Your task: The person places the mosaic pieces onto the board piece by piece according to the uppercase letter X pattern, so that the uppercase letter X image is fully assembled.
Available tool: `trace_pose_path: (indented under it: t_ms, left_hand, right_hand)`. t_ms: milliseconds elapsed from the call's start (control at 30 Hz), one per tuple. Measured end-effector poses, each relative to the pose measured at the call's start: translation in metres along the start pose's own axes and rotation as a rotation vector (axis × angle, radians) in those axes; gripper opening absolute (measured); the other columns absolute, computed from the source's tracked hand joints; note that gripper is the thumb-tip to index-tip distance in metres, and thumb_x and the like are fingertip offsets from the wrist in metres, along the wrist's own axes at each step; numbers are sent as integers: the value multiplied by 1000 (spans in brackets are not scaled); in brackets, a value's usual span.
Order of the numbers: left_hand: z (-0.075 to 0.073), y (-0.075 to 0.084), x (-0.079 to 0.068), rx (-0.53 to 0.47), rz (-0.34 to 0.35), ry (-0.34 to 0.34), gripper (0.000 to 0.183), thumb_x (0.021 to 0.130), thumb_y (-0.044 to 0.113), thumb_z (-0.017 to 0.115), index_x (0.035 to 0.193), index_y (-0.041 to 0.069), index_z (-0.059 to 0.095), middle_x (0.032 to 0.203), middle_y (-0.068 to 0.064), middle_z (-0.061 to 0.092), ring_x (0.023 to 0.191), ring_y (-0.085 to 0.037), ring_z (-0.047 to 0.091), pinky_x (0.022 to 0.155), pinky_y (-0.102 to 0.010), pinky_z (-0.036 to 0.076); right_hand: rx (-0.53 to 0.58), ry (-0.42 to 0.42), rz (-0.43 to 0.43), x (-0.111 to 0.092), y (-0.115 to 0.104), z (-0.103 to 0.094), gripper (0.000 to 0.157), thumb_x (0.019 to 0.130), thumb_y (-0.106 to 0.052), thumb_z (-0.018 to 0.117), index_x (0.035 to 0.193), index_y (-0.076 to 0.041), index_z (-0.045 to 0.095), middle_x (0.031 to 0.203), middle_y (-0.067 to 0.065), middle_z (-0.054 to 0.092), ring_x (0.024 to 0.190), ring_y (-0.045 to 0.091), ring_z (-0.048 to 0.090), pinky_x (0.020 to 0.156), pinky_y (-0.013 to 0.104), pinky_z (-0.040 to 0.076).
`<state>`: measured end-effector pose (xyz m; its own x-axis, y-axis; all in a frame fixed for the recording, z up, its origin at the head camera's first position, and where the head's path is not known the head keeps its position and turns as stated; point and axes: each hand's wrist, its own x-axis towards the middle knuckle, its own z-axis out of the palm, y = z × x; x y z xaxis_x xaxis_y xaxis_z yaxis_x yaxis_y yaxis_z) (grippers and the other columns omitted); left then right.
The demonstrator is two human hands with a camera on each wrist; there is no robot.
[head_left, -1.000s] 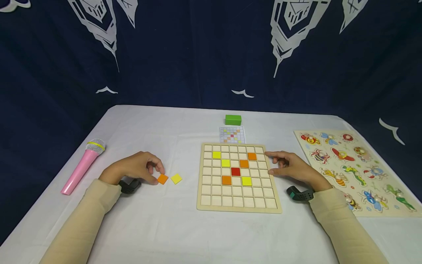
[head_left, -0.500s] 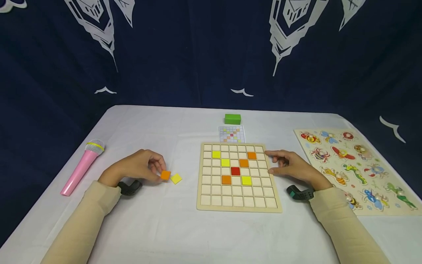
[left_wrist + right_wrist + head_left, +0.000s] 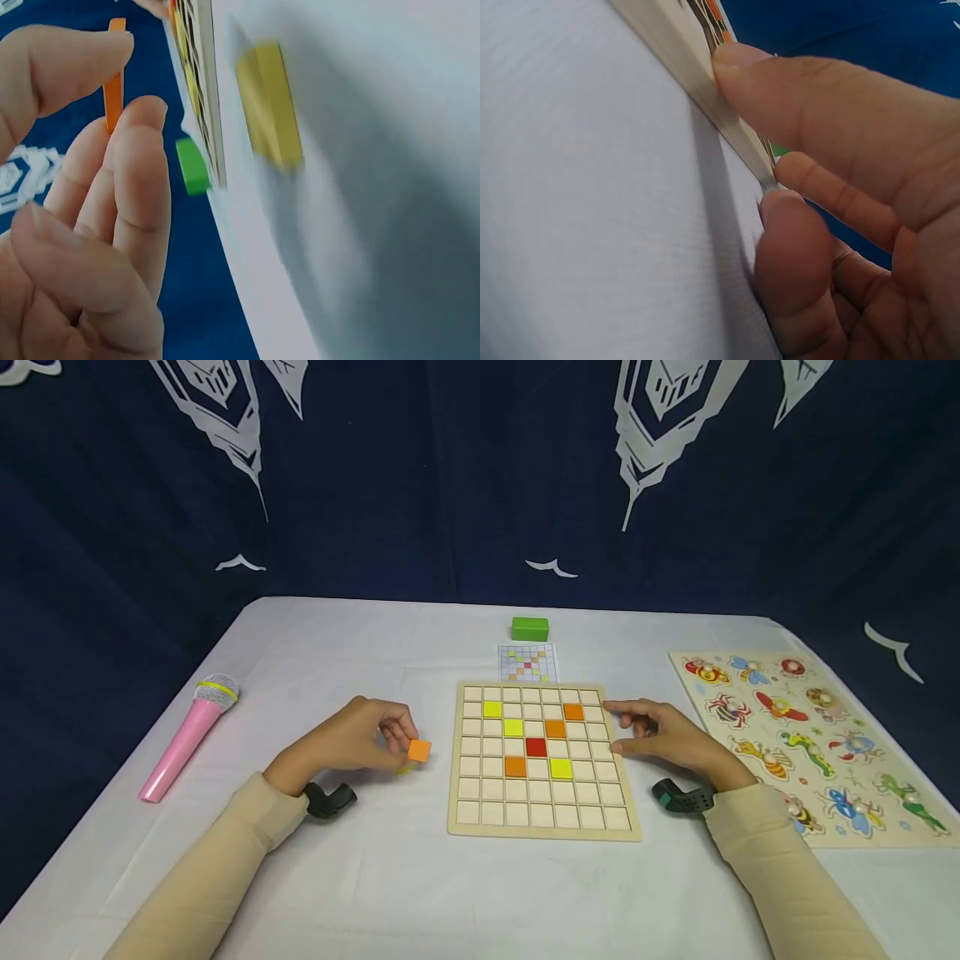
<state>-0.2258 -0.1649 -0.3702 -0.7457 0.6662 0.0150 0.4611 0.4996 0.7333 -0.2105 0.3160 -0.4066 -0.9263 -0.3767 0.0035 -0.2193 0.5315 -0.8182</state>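
My left hand [image 3: 360, 735] pinches an orange square tile [image 3: 419, 750] between thumb and fingertips, held up off the cloth. In the left wrist view that tile [image 3: 113, 101] shows edge-on. Below it on the table lies a yellow tile [image 3: 274, 109], mostly hidden by the hand in the head view. To the right is a wooden grid board [image 3: 543, 834] with yellow, orange and red tiles on it in a crossing pattern. My right hand [image 3: 663, 739] touches the board's right edge with thumb and index finger; in the right wrist view the thumb [image 3: 780, 90] rests against the edge.
Behind the board lie a printed grid card [image 3: 528, 662] and a green block [image 3: 530, 629]. A pink toy microphone [image 3: 187, 735] lies at the left. An insect puzzle board [image 3: 817, 752] is at the right, partly under the right sleeve. Dark curtain hangs behind the table.
The left hand has picked the orange tile up from the cloth and carried it right, over the yellow tile towards the board. The right hand has stayed at the board's edge.
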Motion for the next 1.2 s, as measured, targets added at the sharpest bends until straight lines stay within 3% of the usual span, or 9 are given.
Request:
trace_pose_path:
  t_ms: [433, 800, 1200]
  left_hand:
    - [28, 24, 27, 16, 100, -79, 20, 82, 1, 86, 96, 7, 72, 87, 5, 73, 80, -7, 67, 79, -28, 59]
    - [44, 41, 41, 103, 113, -140, 21, 81, 10, 90, 94, 13, 72, 82, 12, 74, 62, -3, 59, 64, -23, 50]
    - [61, 50, 47, 171, 101, -187, 21, 82, 14, 91, 90, 16, 71, 76, 18, 69, 67, 2, 61, 71, -24, 50]
  right_hand:
    - [-2, 13, -12, 0, -1, 1, 64, 90, 0, 84, 147, 13, 57, 105, 11, 54, 80, 14, 47, 69, 25, 42]
    - [4, 7, -21, 1, -1, 0, 64, 90, 0, 84, 147, 13, 56, 105, 12, 54, 80, 15, 47, 69, 26, 42]
    - [-4, 0, -2, 0, -1, -1, 64, 91, 0, 83, 148, 12, 56, 107, 14, 54, 81, 14, 47, 70, 25, 42]
